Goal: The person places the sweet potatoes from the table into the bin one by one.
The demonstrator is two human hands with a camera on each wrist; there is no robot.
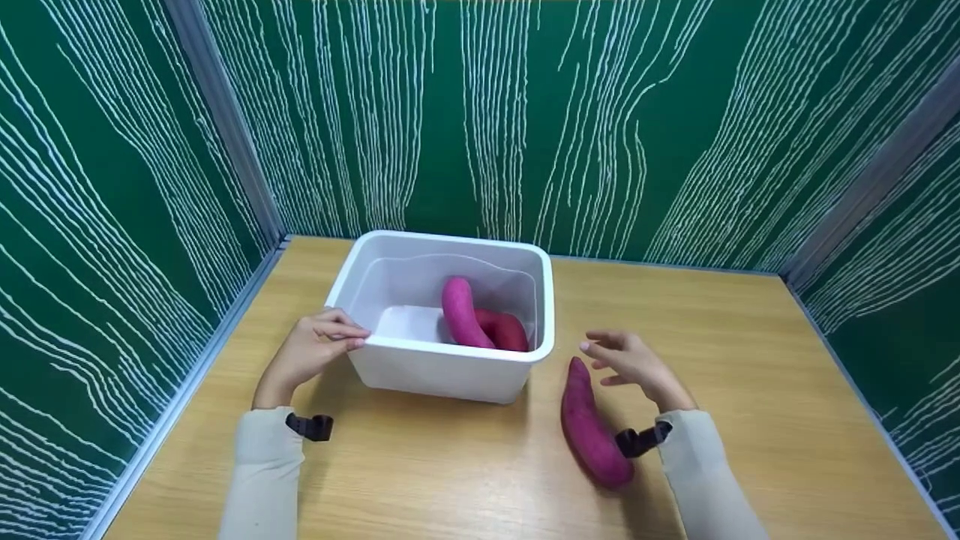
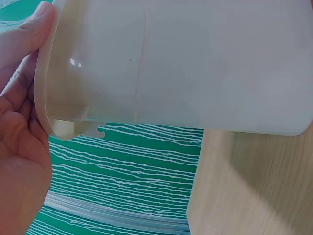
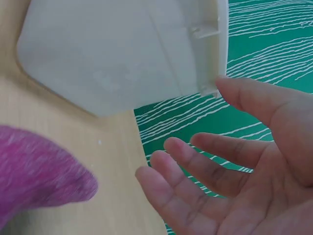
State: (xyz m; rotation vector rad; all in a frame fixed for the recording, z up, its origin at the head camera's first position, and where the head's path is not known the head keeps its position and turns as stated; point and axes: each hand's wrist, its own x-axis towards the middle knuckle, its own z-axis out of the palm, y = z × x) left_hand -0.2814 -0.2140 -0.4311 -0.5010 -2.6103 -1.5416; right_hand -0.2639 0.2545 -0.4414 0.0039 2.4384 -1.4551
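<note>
A white plastic bin point(image 1: 442, 371) stands on the table, open side up. My left hand point(image 1: 311, 352) pinches its rim at the near left corner; in the left wrist view, the thumb point(image 2: 39, 19) lies against the rim. Inside the bin, a long pink sweet potato point(image 1: 465, 315) leans over a darker red, curved one point(image 1: 510, 330). A purple-pink sweet potato point(image 1: 589, 431) with a pointed tip lies on the table to the bin's right. Just above that tip hovers my right hand point(image 1: 630, 364), its fingers loosely spread and holding nothing. The right wrist view shows the sweet potato's tip point(image 3: 58, 176) apart from the fingers.
The wooden table point(image 1: 420, 465) extends around the bin. Green panels point(image 1: 442, 150) with white wavy lines enclose its back and sides, joined by grey metal posts point(image 1: 225, 112). A small black camera point(image 1: 311, 427) sits on the left wrist, another point(image 1: 641, 440) on the right.
</note>
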